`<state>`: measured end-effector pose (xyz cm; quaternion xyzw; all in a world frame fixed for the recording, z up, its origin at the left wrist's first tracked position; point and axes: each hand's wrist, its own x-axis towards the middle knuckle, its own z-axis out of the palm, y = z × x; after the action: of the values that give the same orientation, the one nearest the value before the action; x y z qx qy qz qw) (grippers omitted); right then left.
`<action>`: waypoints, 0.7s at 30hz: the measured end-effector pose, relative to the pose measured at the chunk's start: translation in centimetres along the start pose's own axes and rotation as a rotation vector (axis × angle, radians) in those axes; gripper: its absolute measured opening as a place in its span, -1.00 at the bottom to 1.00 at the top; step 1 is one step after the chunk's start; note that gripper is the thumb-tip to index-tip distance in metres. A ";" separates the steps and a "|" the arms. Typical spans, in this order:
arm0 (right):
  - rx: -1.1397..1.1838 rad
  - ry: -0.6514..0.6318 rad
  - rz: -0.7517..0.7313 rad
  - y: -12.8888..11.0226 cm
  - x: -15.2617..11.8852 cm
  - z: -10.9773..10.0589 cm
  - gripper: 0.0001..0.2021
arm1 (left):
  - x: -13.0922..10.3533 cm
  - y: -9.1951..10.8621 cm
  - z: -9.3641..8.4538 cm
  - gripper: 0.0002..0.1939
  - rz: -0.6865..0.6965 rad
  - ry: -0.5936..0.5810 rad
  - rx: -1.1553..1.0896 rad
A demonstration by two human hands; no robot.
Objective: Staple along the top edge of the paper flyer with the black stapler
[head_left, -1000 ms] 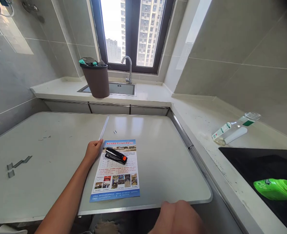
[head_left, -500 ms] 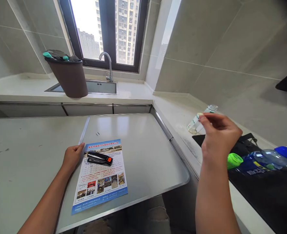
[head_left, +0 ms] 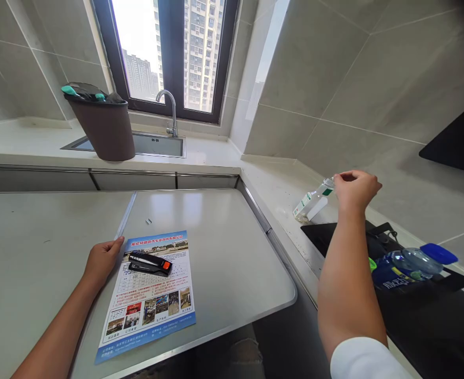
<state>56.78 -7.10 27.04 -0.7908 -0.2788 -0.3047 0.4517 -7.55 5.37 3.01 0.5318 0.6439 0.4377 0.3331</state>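
My left hand (head_left: 103, 261) rests closed on the folding table (head_left: 232, 252), its fingertips at the upper left edge of a printed flyer (head_left: 153, 295); whether it grips anything is hidden. A black stapler (head_left: 150, 263) with an orange end lies on the flyer. Two small metal staple strips (head_left: 149, 221) are just beyond it. Over the right counter, my right hand (head_left: 355, 188) is closed in a pinch at the mouth of a clear bottle (head_left: 313, 202) with a green and white label. What its fingertips hold is hidden.
A brown bin (head_left: 106, 129) stands by the sink (head_left: 159, 145) and faucet (head_left: 172, 113) under the window. On the right counter (head_left: 277, 195), a blue-capped bottle (head_left: 409, 266) lies on a black bag (head_left: 425, 316). A dark panel (head_left: 459, 139) juts from the right wall.
My right hand has reached farther forward to the clear bottle's mouth, and the white sleeve now shows. The view has shifted slightly right. My left hand has stayed by the flyer's edge.
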 end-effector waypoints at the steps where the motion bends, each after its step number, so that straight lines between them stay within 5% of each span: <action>1: -0.019 -0.013 -0.003 0.1 0.1 0.1 -0.92 | 0.0 0.0 0.0 -0.48 0.018 -0.006 0.029; 21: -0.117 0.058 0.057 0.3 -0.5 1.1 -0.84 | 0.1 -0.4 0.0 -0.48 0.060 -0.041 0.119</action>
<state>56.94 -6.39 26.07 -0.8145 -0.2247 -0.3302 0.4208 -7.69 5.43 2.62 0.5788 0.6455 0.3974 0.3007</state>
